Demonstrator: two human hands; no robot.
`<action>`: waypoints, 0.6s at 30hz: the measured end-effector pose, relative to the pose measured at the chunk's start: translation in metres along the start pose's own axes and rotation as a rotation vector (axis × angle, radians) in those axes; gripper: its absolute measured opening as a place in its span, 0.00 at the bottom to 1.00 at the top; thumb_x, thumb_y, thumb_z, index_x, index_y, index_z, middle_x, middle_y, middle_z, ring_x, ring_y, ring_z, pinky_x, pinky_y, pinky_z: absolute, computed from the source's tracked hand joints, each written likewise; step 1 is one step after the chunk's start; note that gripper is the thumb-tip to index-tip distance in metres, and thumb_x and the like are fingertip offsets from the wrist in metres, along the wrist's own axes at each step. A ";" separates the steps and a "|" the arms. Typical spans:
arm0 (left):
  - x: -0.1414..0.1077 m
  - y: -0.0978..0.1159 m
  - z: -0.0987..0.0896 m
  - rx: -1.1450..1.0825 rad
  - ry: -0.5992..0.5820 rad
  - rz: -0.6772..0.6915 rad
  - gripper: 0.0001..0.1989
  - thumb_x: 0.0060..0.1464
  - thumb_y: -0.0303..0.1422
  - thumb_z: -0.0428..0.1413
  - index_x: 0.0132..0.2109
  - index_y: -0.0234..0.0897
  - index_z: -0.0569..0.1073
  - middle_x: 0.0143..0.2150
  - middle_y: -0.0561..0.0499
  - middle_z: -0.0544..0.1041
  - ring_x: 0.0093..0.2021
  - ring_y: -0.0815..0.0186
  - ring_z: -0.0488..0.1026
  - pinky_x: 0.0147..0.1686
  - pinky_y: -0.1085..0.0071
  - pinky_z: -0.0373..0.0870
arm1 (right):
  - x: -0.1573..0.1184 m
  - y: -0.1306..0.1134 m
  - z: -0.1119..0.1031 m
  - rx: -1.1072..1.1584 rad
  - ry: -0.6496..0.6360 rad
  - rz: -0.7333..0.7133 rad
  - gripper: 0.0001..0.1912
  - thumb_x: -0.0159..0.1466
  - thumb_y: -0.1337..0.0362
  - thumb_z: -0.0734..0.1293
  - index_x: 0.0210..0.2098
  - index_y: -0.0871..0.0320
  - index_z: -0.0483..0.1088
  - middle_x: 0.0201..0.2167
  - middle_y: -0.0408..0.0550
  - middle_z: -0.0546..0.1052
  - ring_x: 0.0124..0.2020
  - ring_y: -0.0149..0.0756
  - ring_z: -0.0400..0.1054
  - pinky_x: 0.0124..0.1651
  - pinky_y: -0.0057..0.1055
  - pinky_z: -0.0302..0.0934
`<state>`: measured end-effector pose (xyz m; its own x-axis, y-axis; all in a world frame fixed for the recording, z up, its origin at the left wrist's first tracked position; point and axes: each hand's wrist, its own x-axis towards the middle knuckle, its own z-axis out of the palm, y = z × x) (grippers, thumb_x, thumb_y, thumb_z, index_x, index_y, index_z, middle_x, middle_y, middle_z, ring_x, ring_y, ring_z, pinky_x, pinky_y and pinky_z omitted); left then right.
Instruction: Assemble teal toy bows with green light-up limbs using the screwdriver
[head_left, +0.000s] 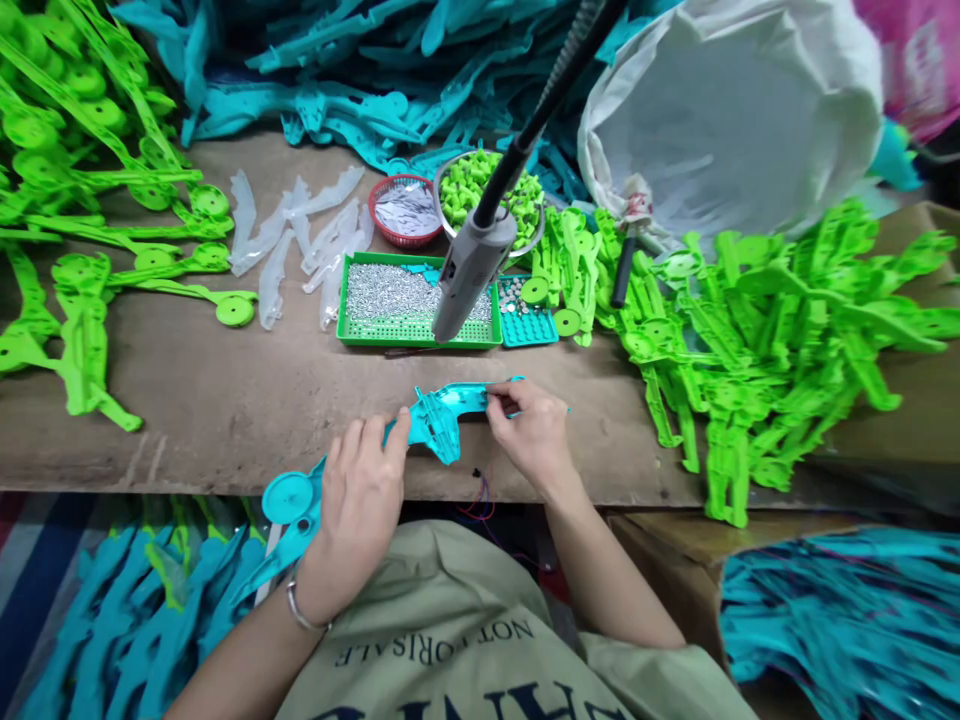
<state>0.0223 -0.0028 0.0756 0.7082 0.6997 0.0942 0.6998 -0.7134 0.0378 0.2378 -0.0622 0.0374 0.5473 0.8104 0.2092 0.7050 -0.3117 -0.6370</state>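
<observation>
1 blue plastic part lies at the table's near edge. Left hand holds its middle, fingers together; right hand pinches near its right end. We judge: fine work there, calling for steady left bracing.

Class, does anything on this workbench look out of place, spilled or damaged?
Possibly the blue bits in the green tray: their colour stands out among the small silver pieces. At right, the bright green heap sprawls untidily, reaching the front edge of the bench. No damage is evident.
</observation>
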 end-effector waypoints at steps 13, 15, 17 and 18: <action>0.007 -0.008 -0.003 0.063 0.044 0.054 0.20 0.64 0.23 0.53 0.61 0.37 0.75 0.45 0.44 0.79 0.42 0.55 0.72 0.39 0.61 0.67 | 0.021 0.030 -0.021 0.765 -0.169 0.446 0.14 0.52 0.55 0.74 0.34 0.58 0.80 0.27 0.47 0.80 0.26 0.35 0.73 0.31 0.33 0.71; 0.009 -0.010 -0.005 0.074 0.033 0.077 0.20 0.64 0.24 0.54 0.61 0.37 0.75 0.46 0.44 0.79 0.43 0.55 0.72 0.40 0.60 0.68 | 0.024 0.038 -0.026 0.602 -0.132 0.249 0.11 0.59 0.58 0.70 0.35 0.57 0.80 0.29 0.48 0.79 0.29 0.35 0.73 0.34 0.35 0.70; 0.013 -0.014 -0.007 0.076 0.021 0.114 0.19 0.65 0.26 0.54 0.61 0.36 0.74 0.46 0.43 0.79 0.42 0.55 0.72 0.39 0.60 0.68 | 0.027 0.043 -0.031 0.333 -0.108 -0.068 0.10 0.64 0.65 0.65 0.37 0.56 0.80 0.32 0.49 0.78 0.34 0.36 0.73 0.38 0.35 0.69; 0.014 -0.015 -0.008 0.075 0.014 0.128 0.19 0.65 0.27 0.54 0.61 0.36 0.74 0.45 0.43 0.78 0.42 0.55 0.72 0.39 0.61 0.68 | 0.028 0.044 -0.034 0.213 -0.122 -0.229 0.13 0.65 0.69 0.62 0.38 0.55 0.80 0.34 0.50 0.77 0.36 0.37 0.72 0.40 0.35 0.68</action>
<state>0.0208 0.0179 0.0841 0.7910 0.6024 0.1070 0.6094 -0.7913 -0.0495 0.2991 -0.0702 0.0403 0.3186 0.9049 0.2821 0.6861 -0.0148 -0.7274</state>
